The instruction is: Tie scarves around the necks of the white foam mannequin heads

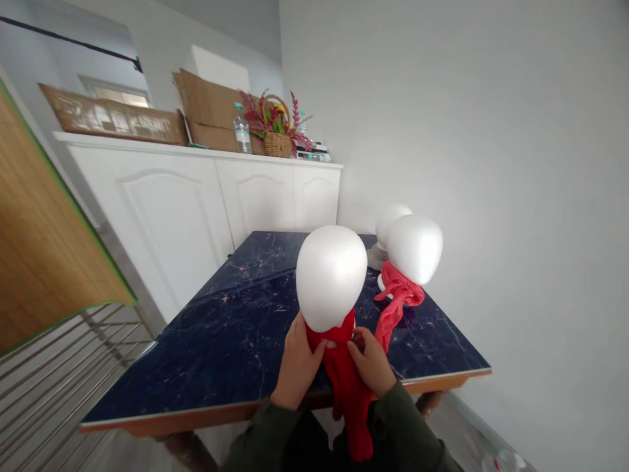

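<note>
A white mannequin head (pixel 331 275) stands near the front edge of the dark blue table, with a red scarf (pixel 350 406) wrapped around its neck. The scarf's loose ends hang down over the table edge. My left hand (pixel 301 357) is closed on the scarf at the left of the neck, thumb lying across the front. On the other side, my right hand (pixel 372 360) pinches the scarf just below the chin. Part of the scarf behind the neck is hidden by the head.
At the right of the table (pixel 236 328), another white head (pixel 415 248) wears a coral scarf (pixel 400 292); a third head (pixel 390 219) is partly behind it. Beyond are a white cabinet (pixel 162 203), cardboard boxes (pixel 211 108), a bottle (pixel 242 131) and a flower basket (pixel 278 144). A metal rack (pixel 63 367) stands left.
</note>
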Action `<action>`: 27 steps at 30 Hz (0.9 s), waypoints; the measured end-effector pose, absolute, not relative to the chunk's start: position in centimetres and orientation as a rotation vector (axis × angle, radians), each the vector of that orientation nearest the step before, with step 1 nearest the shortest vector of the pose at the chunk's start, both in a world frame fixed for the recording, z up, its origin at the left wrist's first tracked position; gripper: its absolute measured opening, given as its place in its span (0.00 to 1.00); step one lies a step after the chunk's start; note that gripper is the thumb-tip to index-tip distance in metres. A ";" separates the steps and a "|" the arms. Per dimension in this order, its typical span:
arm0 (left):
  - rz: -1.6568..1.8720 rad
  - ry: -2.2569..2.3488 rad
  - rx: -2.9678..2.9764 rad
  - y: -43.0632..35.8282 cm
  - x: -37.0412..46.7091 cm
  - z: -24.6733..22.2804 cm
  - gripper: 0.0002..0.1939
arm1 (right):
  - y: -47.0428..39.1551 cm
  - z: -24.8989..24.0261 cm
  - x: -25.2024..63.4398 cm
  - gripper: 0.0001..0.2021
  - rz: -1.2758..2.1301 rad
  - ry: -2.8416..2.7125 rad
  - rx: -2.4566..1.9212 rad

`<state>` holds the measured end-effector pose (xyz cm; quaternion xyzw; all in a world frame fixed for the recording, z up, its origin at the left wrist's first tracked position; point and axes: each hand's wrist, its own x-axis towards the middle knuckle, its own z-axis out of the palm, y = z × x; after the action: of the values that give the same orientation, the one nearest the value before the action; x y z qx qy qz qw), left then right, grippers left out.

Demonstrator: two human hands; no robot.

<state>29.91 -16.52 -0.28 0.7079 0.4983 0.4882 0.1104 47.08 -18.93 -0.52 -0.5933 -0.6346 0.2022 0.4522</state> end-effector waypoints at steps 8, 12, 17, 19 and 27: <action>1.327 1.422 1.865 -19.6 31.7 -2.0 0.20 | -20.0 0.3 46.0 0.08 0.595 -1.653 -1.428; 1.372 1.447 1.741 -19.5 32.2 -1.3 0.19 | -21.0 1.1 44.6 0.11 0.656 -1.730 -1.273; 1.386 1.475 1.627 -18.6 31.6 -1.1 0.09 | -21.2 0.4 44.6 0.07 1.095 -1.380 -1.230; 1.386 1.440 1.484 -18.3 31.5 -1.3 0.08 | -20.7 -0.1 45.0 0.07 1.264 -1.093 -1.351; 1.370 1.084 0.971 -19.1 32.2 -0.7 0.15 | -17.9 0.2 44.6 0.19 1.378 -1.004 -1.372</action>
<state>32.20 -19.12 -0.73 0.4085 0.4562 0.5766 0.5409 44.63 -17.88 0.18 -0.5570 -0.4078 0.5593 0.4588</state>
